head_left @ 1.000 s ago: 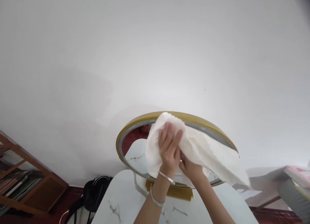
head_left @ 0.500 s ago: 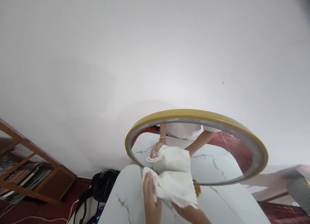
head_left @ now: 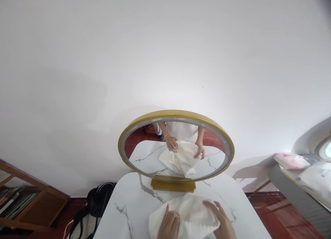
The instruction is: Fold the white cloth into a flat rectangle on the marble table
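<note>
A white cloth [head_left: 184,211] lies bunched on the white marble table [head_left: 129,204] at the bottom middle. My left hand [head_left: 169,225] rests on the cloth's left part with its fingers curled into the fabric. My right hand [head_left: 222,221] lies on the cloth's right side, fingers stretched over it. Behind them stands a round mirror with a gold frame [head_left: 176,114] on a gold base [head_left: 172,186]. The mirror shows both hands and the cloth reflected.
A white wall fills the upper view. A black bag [head_left: 97,203] sits on the red floor left of the table. A wooden shelf with books [head_left: 23,201] stands at the far left. Another surface with white and pink items [head_left: 305,170] is at the right.
The cloth has come off the mirror and down onto the table. Both hands dropped with it and now rest on it. The view has shifted so the whole mirror shows.
</note>
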Tool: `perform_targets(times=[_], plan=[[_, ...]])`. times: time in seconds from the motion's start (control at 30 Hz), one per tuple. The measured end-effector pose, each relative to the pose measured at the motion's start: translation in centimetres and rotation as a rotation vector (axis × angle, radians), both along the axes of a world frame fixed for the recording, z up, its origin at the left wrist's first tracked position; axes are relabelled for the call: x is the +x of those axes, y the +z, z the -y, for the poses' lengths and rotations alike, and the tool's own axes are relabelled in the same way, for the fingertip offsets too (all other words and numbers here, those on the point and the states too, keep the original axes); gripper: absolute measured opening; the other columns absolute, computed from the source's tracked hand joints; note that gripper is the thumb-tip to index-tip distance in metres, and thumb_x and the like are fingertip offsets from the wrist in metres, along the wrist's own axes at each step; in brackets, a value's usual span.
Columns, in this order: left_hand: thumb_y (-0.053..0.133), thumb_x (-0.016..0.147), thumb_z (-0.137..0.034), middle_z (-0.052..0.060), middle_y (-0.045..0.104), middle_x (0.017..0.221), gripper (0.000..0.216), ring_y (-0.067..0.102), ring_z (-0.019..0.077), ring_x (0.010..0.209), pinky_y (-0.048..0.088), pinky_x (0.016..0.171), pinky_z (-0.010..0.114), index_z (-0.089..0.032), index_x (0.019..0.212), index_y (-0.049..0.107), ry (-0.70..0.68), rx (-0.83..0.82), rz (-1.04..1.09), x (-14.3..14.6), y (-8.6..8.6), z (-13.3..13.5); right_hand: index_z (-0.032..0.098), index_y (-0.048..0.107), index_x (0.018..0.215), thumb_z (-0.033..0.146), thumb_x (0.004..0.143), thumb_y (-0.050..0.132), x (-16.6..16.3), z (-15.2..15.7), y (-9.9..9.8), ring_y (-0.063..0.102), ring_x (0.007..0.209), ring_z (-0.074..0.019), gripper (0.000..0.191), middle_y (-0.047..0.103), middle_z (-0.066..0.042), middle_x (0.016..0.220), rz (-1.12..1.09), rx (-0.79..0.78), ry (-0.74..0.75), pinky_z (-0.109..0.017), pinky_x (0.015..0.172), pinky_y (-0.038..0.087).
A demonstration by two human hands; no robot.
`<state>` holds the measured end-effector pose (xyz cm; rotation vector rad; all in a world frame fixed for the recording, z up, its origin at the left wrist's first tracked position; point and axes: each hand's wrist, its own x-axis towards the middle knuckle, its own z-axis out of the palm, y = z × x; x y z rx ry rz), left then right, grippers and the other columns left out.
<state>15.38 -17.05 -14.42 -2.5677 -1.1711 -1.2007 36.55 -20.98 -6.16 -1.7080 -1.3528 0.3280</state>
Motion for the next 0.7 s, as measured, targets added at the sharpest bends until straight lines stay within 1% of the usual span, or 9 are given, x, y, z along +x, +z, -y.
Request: perform_targets(times=[0.07, 0.13, 0.2, 0.27, 0.37, 0.43, 0.53, 0.63, 0.7], plan=[[0.034, 0.092, -0.037, 0.004, 0.062, 0.075, 0.028, 0.064, 0.0201, 0.073, 0.053, 0.091, 0.038, -0.022, 0.087, 0.058, -0.106, -0.074, -0.050, -1.0, 2.6, 0.3, 0.032, 0.071, 0.078, 0.026, 0.076, 0.052, 2.0, -0.6, -0.8, 0.062, 0.101, -0.0323, 0.020, 0.061, -0.010, 0.109, 0.026, 0.098, 0.032, -0.047, 0.081, 0.054], [0.047, 0.085, -0.044, 0.006, 0.063, 0.084, 0.025, 0.062, 0.0227, 0.079, 0.055, 0.078, 0.035, -0.022, 0.091, 0.058, -0.110, -0.237, -0.085, -1.6, 6.1, 1.1, 0.029, 0.071, 0.074, 0.024, 0.072, 0.052, 4.0, 0.0, -0.2, 0.058, 0.110, -0.0337, 0.020, 0.058, -0.011, 0.123, 0.033, 0.122, 0.126, -0.049, 0.087, 0.052], [0.054, 0.079, -0.035, 0.006, 0.061, 0.090, 0.015, 0.060, 0.0221, 0.083, 0.053, 0.073, 0.031, -0.023, 0.089, 0.056, -0.064, -0.452, -0.085, -1.7, 10.1, 2.2, 0.028, 0.072, 0.083, 0.019, 0.068, 0.048, 5.8, 1.5, 1.8, 0.056, 0.115, -0.0316, 0.030, 0.058, -0.009, 0.127, -0.004, 0.035, 0.331, -0.045, 0.093, 0.049], [0.055, 0.077, -0.026, 0.004, 0.059, 0.090, 0.007, 0.056, 0.0191, 0.083, 0.049, 0.074, 0.028, -0.024, 0.084, 0.051, -0.067, -0.639, -0.078, -1.6, 14.0, 3.1, 0.027, 0.070, 0.097, 0.013, 0.063, 0.044, 7.4, 3.3, 4.3, 0.061, 0.110, -0.0280, 0.045, 0.065, -0.008, 0.117, -0.042, -0.099, 0.529, -0.038, 0.092, 0.049], [0.063, 0.076, -0.032, 0.000, 0.057, 0.086, 0.018, 0.054, 0.0178, 0.082, 0.046, 0.075, 0.027, -0.023, 0.081, 0.048, -0.087, -0.824, -0.124, -1.3, 18.3, 3.9, 0.023, 0.066, 0.103, 0.012, 0.063, 0.045, 9.5, 5.4, 7.0, 0.065, 0.095, -0.0240, 0.047, 0.070, -0.007, 0.100, -0.048, -0.171, 0.615, -0.028, 0.082, 0.051], [0.071, 0.072, -0.039, -0.001, 0.058, 0.088, 0.029, 0.054, 0.0189, 0.085, 0.045, 0.077, 0.028, -0.024, 0.087, 0.051, -0.040, -0.877, -0.139, -1.2, 19.5, 4.1, 0.022, 0.064, 0.099, 0.017, 0.072, 0.048, 10.9, 6.1, 7.5, 0.066, 0.087, -0.0213, 0.032, 0.070, -0.006, 0.094, -0.046, -0.123, 0.551, -0.024, 0.074, 0.052], [0.069, 0.076, -0.039, -0.001, 0.061, 0.092, 0.035, 0.057, 0.0193, 0.091, 0.046, 0.081, 0.028, -0.027, 0.105, 0.054, 0.006, -0.899, -0.120, -1.0, 19.6, 3.9, 0.022, 0.060, 0.100, 0.027, 0.081, 0.051, 13.1, 6.7, 7.1, 0.065, 0.081, -0.0173, 0.022, 0.069, -0.005, 0.094, -0.043, -0.108, 0.429, -0.021, 0.070, 0.051], [0.055, 0.087, -0.035, -0.002, 0.065, 0.092, 0.014, 0.059, 0.0176, 0.092, 0.047, 0.080, 0.026, -0.028, 0.098, 0.058, -0.046, -0.862, -0.123, -0.3, 18.7, 3.7, 0.021, 0.060, 0.098, 0.019, 0.076, 0.050, 14.9, 6.9, 6.7, 0.064, 0.080, -0.0158, 0.024, 0.068, -0.003, 0.091, -0.038, -0.178, 0.459, -0.021, 0.071, 0.049], [0.049, 0.091, -0.033, -0.002, 0.066, 0.091, 0.012, 0.060, 0.0169, 0.091, 0.047, 0.080, 0.026, -0.025, 0.089, 0.058, -0.102, -0.768, -0.137, 0.6, 18.2, 3.5, 0.020, 0.060, 0.094, 0.010, 0.067, 0.045, 15.6, 6.8, 6.4, 0.062, 0.076, -0.0152, 0.033, 0.066, -0.001, 0.084, -0.018, -0.218, 0.483, -0.021, 0.068, 0.048]])
